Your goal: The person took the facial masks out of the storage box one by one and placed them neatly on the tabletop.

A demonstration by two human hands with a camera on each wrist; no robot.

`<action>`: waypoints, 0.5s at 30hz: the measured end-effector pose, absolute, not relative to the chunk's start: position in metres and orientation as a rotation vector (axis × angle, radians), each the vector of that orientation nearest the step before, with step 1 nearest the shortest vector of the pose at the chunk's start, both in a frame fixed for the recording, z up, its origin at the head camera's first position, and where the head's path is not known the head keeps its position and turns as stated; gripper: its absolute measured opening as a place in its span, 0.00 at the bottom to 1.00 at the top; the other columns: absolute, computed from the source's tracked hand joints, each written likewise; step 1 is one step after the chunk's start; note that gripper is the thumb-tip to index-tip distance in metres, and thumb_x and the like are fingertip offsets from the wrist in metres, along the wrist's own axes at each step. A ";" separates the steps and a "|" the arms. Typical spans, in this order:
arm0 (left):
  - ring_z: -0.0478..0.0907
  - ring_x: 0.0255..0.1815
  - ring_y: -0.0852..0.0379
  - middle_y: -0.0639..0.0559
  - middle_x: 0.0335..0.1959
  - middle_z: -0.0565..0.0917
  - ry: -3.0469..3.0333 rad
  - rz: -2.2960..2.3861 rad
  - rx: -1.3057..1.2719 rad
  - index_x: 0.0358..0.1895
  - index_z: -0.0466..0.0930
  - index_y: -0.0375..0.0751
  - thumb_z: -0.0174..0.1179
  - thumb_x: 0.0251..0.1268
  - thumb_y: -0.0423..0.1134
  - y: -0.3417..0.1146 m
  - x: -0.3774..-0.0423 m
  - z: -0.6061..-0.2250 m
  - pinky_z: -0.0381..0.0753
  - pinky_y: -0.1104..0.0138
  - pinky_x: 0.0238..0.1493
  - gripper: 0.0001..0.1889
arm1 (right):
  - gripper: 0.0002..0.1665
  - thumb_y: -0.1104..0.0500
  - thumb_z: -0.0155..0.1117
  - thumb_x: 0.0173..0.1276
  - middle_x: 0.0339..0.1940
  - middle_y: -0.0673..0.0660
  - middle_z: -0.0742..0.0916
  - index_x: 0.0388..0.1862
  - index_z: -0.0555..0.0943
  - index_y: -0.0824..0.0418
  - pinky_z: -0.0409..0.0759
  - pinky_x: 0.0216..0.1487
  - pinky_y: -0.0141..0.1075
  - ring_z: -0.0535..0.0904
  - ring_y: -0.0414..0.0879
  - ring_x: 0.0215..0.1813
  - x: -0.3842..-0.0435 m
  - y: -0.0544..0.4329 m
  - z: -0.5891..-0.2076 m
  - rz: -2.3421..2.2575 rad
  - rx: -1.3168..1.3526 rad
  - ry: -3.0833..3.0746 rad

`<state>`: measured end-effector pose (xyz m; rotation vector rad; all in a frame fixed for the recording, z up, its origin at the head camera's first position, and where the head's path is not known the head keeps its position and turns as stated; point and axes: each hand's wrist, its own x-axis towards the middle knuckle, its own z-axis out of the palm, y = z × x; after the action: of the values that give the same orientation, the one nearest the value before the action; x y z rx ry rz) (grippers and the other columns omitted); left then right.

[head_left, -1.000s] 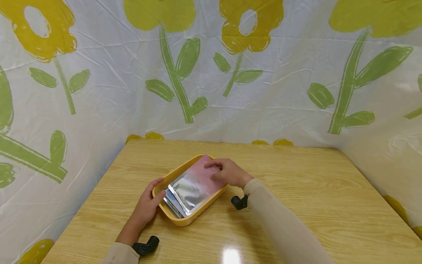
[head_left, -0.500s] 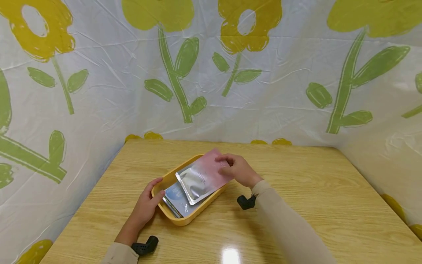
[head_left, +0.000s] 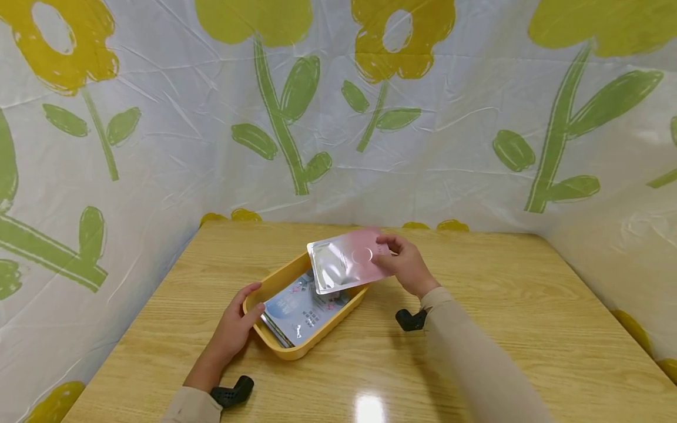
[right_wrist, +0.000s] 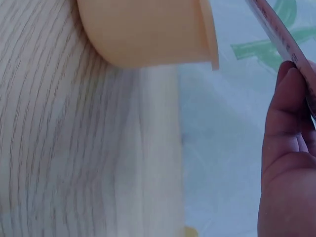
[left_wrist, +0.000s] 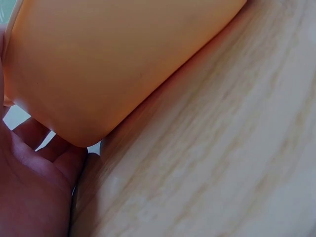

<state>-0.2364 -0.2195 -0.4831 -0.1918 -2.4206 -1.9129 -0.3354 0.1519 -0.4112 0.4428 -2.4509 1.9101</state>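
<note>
A flat pink-and-silver foil pouch is pinched at its pink end by my right hand, above the far right part of a yellow plastic bin. In the right wrist view the pouch appears edge-on, thumb on its near face. My left hand grips the near left end of the bin, thumb over the rim and fingers along the outside. Inside the bin lie stacked flat packets, the top one a pale blue packet with printing; the pouch covers the stack's far end.
The bin stands at an angle on a wood-grain table. A white cloth printed with yellow flowers and green leaves hangs behind and at both sides. A black wrist device sits on each wrist.
My right hand has lifted the pouch off the stack and carried it up and to the right, turning it. The pale blue packet beneath is uncovered. My left hand stays on the bin.
</note>
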 end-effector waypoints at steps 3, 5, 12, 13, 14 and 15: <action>0.65 0.71 0.38 0.36 0.75 0.60 -2.421 -1.912 -0.204 0.75 0.59 0.39 0.54 0.78 0.39 -0.220 -0.236 -0.483 0.72 0.69 0.61 0.27 | 0.30 0.64 0.68 0.67 0.63 0.68 0.76 0.65 0.70 0.70 0.79 0.47 0.27 0.73 0.53 0.59 -0.337 0.156 -0.410 1.976 0.387 -2.393; 0.65 0.71 0.37 0.35 0.75 0.60 -2.416 -1.913 -0.215 0.75 0.59 0.39 0.54 0.78 0.39 -0.220 -0.236 -0.483 0.72 0.69 0.61 0.27 | 0.30 0.65 0.67 0.68 0.62 0.68 0.76 0.66 0.69 0.70 0.80 0.45 0.27 0.75 0.49 0.53 -0.337 0.159 -0.411 2.006 0.344 -2.358; 0.67 0.69 0.37 0.34 0.74 0.61 -2.386 -1.942 -0.233 0.75 0.60 0.38 0.54 0.78 0.38 -0.220 -0.236 -0.483 0.73 0.74 0.57 0.27 | 0.31 0.64 0.64 0.71 0.59 0.66 0.76 0.68 0.65 0.70 0.81 0.43 0.26 0.77 0.39 0.43 -0.341 0.170 -0.411 2.039 0.165 -2.241; 0.67 0.69 0.37 0.34 0.74 0.61 -2.385 -1.941 -0.235 0.75 0.60 0.38 0.54 0.78 0.38 -0.220 -0.236 -0.483 0.73 0.74 0.57 0.27 | 0.31 0.64 0.64 0.71 0.57 0.66 0.76 0.69 0.65 0.71 0.81 0.43 0.26 0.77 0.39 0.43 -0.341 0.171 -0.411 2.052 0.137 -2.210; 0.66 0.70 0.37 0.34 0.74 0.61 -2.384 -1.943 -0.235 0.75 0.60 0.38 0.54 0.78 0.39 -0.220 -0.236 -0.483 0.73 0.73 0.57 0.27 | 0.31 0.65 0.64 0.71 0.55 0.65 0.76 0.69 0.64 0.71 0.82 0.42 0.26 0.78 0.39 0.43 -0.342 0.172 -0.412 2.065 0.108 -2.177; 0.66 0.70 0.37 0.34 0.74 0.60 -2.385 -1.942 -0.235 0.75 0.60 0.38 0.54 0.78 0.39 -0.220 -0.235 -0.483 0.73 0.73 0.57 0.27 | 0.31 0.66 0.63 0.70 0.54 0.63 0.76 0.68 0.64 0.71 0.82 0.42 0.26 0.77 0.39 0.42 -0.343 0.172 -0.412 2.074 0.078 -2.145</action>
<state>-0.2354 -0.2202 -0.4827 -0.2348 -2.3850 -1.9417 -0.3426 0.1723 -0.4124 0.0783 -2.1452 2.0737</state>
